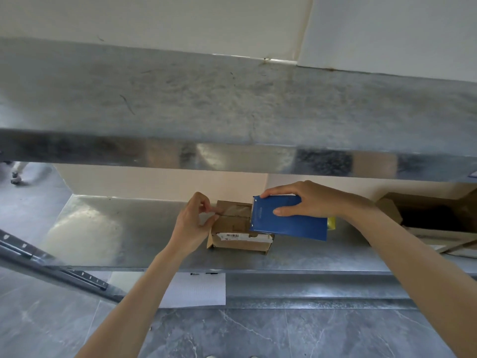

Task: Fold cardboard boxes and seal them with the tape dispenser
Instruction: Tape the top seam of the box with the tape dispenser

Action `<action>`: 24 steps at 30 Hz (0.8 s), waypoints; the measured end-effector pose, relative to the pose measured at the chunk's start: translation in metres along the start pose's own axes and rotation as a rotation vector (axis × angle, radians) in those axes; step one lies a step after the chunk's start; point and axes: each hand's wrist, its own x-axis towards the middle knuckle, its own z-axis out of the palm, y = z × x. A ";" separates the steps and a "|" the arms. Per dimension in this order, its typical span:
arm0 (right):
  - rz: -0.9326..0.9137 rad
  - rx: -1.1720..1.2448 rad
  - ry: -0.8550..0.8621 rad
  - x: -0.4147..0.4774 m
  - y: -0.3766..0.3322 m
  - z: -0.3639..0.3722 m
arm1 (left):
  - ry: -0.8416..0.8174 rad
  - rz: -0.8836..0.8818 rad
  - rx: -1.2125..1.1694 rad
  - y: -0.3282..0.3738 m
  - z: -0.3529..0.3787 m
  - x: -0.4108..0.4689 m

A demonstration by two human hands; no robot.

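Observation:
A small brown cardboard box (237, 229) with a white barcode label on its front lies on the lower metal shelf (116, 228). Clear tape stretches over its closed top flaps. My left hand (192, 220) is at the box's left end, fingertips pinching the loose end of the tape at the top left corner. My right hand (312, 200) grips the blue tape dispenser (289, 219) from above, with its front edge resting on the right side of the box top. A bit of yellow shows behind the dispenser.
An upper metal shelf (232, 112) overhangs the work area, close above the hands. More flattened and open cardboard (433, 215) sits on the lower shelf at the right. A white sheet (198, 290) hangs below the shelf edge. Grey tiled floor lies beneath.

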 end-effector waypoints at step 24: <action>0.032 0.049 -0.041 0.009 -0.003 -0.003 | 0.018 -0.148 -0.276 -0.004 0.001 0.004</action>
